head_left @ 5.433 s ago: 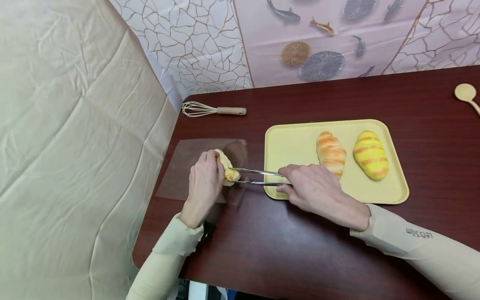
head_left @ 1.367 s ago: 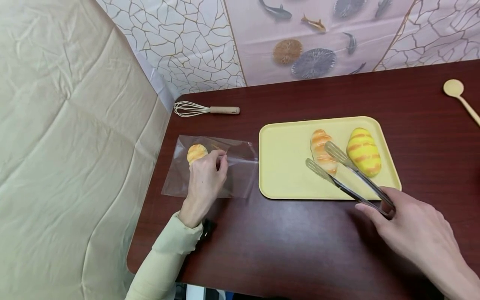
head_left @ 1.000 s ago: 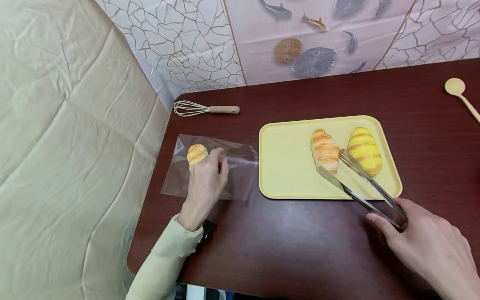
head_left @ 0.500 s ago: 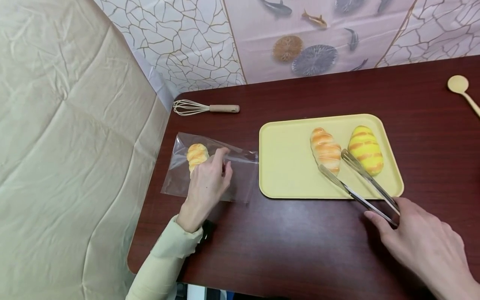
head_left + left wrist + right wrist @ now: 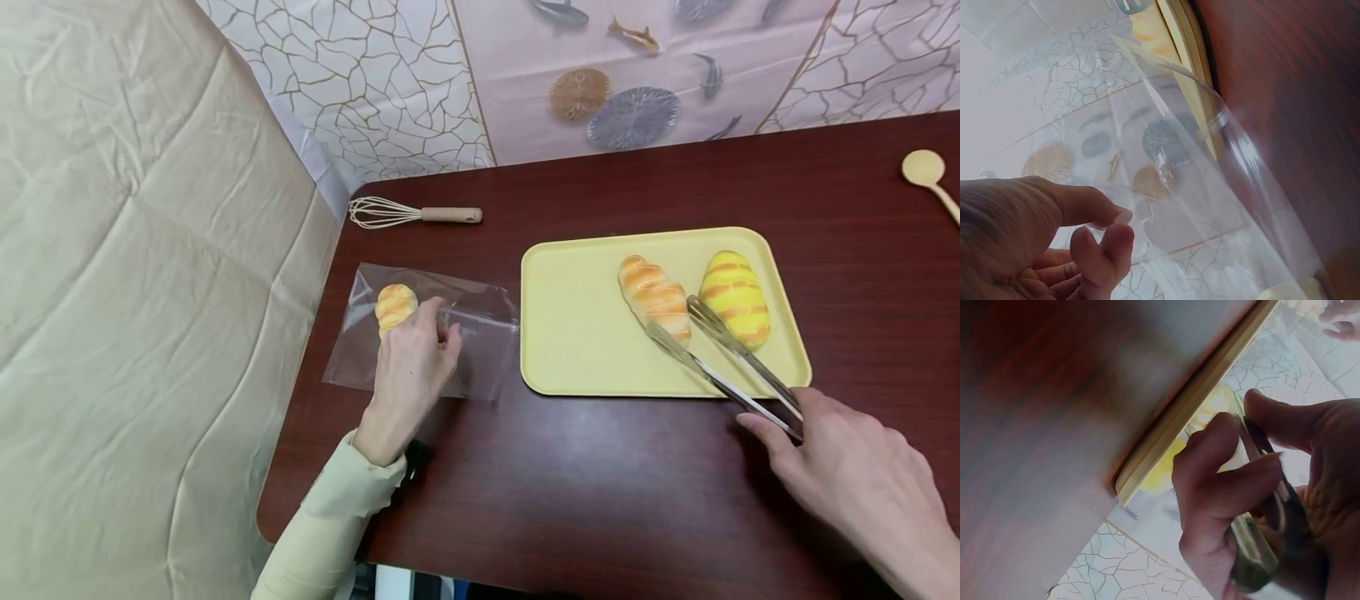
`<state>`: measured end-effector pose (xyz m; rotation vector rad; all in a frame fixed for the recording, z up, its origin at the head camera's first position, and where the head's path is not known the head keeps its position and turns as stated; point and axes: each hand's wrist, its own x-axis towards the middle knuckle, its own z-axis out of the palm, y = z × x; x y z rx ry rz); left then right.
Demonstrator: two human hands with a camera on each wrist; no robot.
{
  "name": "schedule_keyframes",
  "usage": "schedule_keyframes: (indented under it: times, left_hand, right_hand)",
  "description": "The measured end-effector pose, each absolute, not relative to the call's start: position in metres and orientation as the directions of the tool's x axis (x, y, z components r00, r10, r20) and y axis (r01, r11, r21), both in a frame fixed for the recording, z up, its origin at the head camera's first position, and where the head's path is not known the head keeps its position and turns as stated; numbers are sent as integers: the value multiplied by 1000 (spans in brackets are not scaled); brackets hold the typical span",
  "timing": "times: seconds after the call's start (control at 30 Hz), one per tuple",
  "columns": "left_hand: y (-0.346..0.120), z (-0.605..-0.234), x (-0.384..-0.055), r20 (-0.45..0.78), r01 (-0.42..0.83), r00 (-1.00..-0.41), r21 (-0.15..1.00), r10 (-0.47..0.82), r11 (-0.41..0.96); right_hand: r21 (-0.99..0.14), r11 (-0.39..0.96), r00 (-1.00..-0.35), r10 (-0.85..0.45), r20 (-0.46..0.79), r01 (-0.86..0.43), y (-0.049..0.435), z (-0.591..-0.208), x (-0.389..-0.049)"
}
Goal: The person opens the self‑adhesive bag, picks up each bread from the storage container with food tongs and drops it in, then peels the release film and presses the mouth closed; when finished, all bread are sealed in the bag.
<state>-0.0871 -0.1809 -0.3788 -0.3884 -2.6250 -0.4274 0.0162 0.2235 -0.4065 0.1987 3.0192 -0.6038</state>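
Tongs (image 5: 738,349), held in the right grip (image 5: 862,471), straddle 1 of 2 loaves (image 5: 649,287) on a tray (image 5: 573,321); left grip (image 5: 410,362) curls over a bag (image 5: 483,354), any pinch unclear.

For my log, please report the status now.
Right hand holds tongs, tips astride near end of orange bread. Left hand over clear bag, grip unclear. Yellow bread close beside one tip.

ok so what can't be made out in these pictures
Head view: lower part of the bread at the clear bag, behind the left hand.
Head view: handle end of the spoon, cut off by the right edge.
Head view: rear end of the tongs, covered by the right hand.
Left wrist: whether the left hand pinches the clear bag; see-through film, glare.
Right wrist: most of the yellow bread, behind the tray and right hand.
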Motion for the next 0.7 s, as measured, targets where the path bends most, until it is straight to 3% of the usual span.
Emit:
schedule_keyframes:
  times: [0.33,0.7]
  left_hand:
    - [-182,-378,-86,394,260,-906,230,155,938]
    - [-184,-381,-89,371,277,-911,233,178,932]
  right_hand:
    - [-383,919,-995,79,-59,95,233,-410,10]
    - [-379,921,-996,79,-50,92,239,-409,8]
